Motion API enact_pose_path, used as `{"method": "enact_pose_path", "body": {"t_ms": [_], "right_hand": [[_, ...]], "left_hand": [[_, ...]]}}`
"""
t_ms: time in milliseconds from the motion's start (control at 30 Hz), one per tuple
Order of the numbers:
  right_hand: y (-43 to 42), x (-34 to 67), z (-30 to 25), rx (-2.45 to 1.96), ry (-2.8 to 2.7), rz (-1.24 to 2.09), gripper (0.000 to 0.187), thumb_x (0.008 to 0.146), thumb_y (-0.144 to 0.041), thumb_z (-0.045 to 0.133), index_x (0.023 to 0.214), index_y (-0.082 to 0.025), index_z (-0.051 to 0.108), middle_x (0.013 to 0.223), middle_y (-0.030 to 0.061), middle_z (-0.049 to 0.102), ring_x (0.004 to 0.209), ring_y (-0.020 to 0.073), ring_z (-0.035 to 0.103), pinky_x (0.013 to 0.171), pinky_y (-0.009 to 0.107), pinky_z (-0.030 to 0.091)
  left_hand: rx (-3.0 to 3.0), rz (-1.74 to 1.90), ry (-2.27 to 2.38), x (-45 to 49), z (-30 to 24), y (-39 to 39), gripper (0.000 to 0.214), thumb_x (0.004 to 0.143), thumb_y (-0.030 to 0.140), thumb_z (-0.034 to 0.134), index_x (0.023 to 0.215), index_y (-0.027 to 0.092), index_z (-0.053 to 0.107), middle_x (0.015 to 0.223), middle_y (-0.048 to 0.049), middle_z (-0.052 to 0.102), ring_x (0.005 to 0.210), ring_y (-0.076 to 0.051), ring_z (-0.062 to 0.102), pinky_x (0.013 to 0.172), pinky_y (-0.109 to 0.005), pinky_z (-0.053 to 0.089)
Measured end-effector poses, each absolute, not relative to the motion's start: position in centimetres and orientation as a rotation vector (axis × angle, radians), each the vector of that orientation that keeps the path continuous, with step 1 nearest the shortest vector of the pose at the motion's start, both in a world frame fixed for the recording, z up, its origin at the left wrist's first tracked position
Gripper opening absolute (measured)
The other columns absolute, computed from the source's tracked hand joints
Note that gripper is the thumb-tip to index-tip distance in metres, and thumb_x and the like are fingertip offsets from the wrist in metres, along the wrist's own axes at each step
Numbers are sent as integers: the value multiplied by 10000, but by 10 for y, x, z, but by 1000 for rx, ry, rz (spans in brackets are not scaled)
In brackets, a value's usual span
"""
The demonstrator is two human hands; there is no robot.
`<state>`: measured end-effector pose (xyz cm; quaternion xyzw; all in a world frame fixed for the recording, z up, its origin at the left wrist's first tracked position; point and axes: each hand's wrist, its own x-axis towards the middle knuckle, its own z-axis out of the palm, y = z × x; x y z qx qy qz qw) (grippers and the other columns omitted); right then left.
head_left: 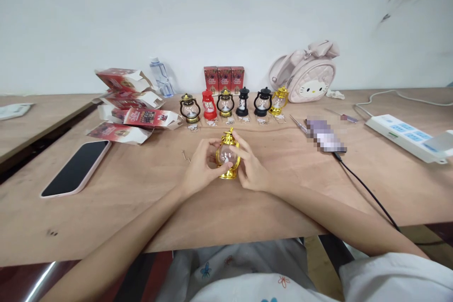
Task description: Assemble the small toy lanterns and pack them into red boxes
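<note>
A small gold lantern (226,155) with a clear globe stands upright between my hands near the middle of the table. My left hand (202,165) is closed round its left side, the thumb across the lower front. From the right, my right hand (252,165) grips it too, with fingers along the frame and near the top. A small metal piece (184,155) lies just left of my left hand. Behind is a row of little lanterns, among them a red lantern (209,105), a black lantern (263,102) and another gold lantern (279,100), with small wire bits in front of them.
Opened red cartons (141,118) are piled at the left, by a water bottle (161,77). A phone (76,169) lies front left. Small red boxes (224,79) and a pink bag (312,80) stand against the wall. Rightward are a screwdriver (299,124), a cabled device (323,135) and a power strip (403,134).
</note>
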<state>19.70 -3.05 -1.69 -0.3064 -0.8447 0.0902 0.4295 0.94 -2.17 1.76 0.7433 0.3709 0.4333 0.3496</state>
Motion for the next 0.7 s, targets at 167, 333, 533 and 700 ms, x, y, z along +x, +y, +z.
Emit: {"method": "enact_pose_path", "body": {"t_ms": [167, 333, 533, 700], "right_hand": [[-29, 199, -22, -711, -2062, 254, 914, 724, -288, 636, 1441, -313, 70, 1577, 77, 69, 1465, 327, 58, 1109, 610, 292], [-32, 188, -15, -753, -1721, 683, 1063, 683, -411, 735, 1437, -297, -5, 1566, 120, 104, 1459, 304, 131, 1089, 529, 361], [-22, 180, -9, -761, -1313, 1447, 665, 583, -368, 830, 1136, -263, 475, 1069, 28, 658, 1015, 215, 628, 923, 408, 507], [-17, 183, -5, -776, -992, 1467, 431, 620, -302, 800, 979, -261, 565, 982, -15, 658, 904, 174, 631, 818, 351, 542]], "left_hand": [[1872, 1308, 921, 12, 9, -22, 624, 692, 296, 763, 1215, 212, 433, 1152, -88, 521, 905, -164, 611, 791, -334, 543], [1918, 1416, 866, 14, 5, -22, 641, 654, 347, 806, 1200, 226, 493, 1090, -61, 503, 942, -178, 574, 834, -348, 529], [1996, 1294, 899, 11, 8, -16, 413, 855, 393, 589, 1218, 212, 513, 1049, -66, 519, 965, -186, 576, 836, -341, 524], [2265, 989, 1289, -10, 36, -4, 311, 897, 330, 423, 1114, 155, 561, 934, -72, 636, 816, -186, 618, 748, -317, 500]]}}
